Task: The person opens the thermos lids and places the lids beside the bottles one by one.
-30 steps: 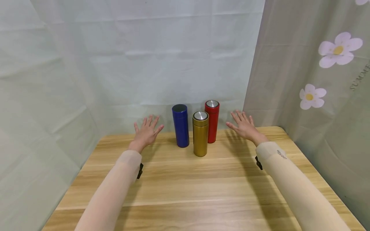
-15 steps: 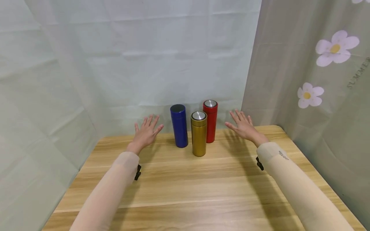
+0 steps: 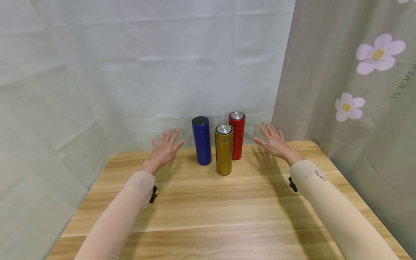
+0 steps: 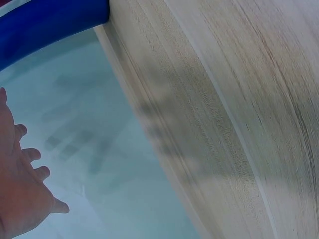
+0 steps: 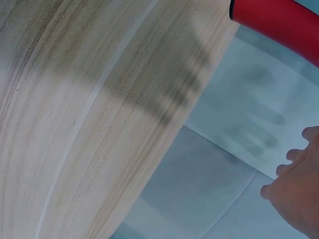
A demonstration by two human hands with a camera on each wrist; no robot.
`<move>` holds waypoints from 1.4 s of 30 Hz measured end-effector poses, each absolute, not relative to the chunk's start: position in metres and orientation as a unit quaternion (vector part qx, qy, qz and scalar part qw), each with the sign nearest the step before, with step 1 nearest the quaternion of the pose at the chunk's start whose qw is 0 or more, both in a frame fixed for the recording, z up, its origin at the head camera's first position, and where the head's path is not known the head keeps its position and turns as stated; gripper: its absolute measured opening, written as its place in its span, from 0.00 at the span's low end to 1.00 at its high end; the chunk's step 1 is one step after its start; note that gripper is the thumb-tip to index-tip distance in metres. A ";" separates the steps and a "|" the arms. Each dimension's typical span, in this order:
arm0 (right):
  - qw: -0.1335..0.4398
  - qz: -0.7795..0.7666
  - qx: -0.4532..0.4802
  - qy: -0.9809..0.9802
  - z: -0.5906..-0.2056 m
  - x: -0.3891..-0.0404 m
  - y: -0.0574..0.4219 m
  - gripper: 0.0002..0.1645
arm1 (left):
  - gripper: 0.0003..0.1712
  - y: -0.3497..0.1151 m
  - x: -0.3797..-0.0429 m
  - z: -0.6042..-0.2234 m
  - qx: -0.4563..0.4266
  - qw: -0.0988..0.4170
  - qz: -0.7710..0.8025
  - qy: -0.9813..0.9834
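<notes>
Fingers (image 3: 173,136) stand spread on the left hand (image 3: 162,151), to the left of the blue flask (image 3: 202,144), and likewise on the right hand (image 3: 277,145), to the right of the red flask (image 3: 238,137); both hands hold nothing. Between those two flasks and nearer stands the gold flask (image 3: 224,155), all upright toward the far edge of the wooden table (image 3: 201,213). Grasping seems not yet begun, and taking one would call for bringing a hand inward and curling it round the body.

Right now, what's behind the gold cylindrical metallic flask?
A red silver-topped cylindrical flask stands behind it, slightly right, with pale fabric beyond. The gold flask hides the red one's lower left edge.
</notes>
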State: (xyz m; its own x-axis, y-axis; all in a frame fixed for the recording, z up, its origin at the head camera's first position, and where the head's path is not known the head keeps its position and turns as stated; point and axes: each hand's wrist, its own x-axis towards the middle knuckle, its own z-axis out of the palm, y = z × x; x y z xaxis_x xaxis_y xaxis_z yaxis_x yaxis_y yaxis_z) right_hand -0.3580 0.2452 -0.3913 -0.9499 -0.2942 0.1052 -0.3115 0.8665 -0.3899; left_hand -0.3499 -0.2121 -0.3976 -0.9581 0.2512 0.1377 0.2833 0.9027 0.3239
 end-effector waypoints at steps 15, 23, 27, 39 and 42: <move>0.032 0.242 0.185 -0.952 -0.396 -0.357 0.246 0.48 | 0.42 -0.216 -0.346 -0.400 -0.149 0.047 -0.200 -0.967; 0.041 0.284 0.202 -0.936 -0.394 -0.351 0.242 0.49 | 0.41 -0.215 -0.340 -0.401 -0.148 0.052 -0.222 -0.962; 0.033 0.300 0.206 -0.931 -0.391 -0.348 0.240 0.47 | 0.41 -0.215 -0.337 -0.400 -0.144 0.066 -0.230 -0.960; 0.010 0.403 0.206 -0.892 -0.395 -0.338 0.241 0.44 | 0.39 -0.205 -0.324 -0.397 -0.160 0.096 -0.255 -0.949; 0.009 0.412 0.209 -0.887 -0.396 -0.335 0.240 0.43 | 0.40 -0.203 -0.321 -0.398 -0.160 0.102 -0.257 -0.948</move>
State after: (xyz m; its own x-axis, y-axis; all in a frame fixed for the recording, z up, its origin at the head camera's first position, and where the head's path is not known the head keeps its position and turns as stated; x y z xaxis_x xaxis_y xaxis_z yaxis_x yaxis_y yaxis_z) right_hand -0.3353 0.2396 -0.3962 -0.9125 -0.3633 0.1880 -0.3781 0.5737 -0.7266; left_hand -0.3208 -0.2026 -0.3978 -0.9281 0.2500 0.2757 0.3552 0.8165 0.4551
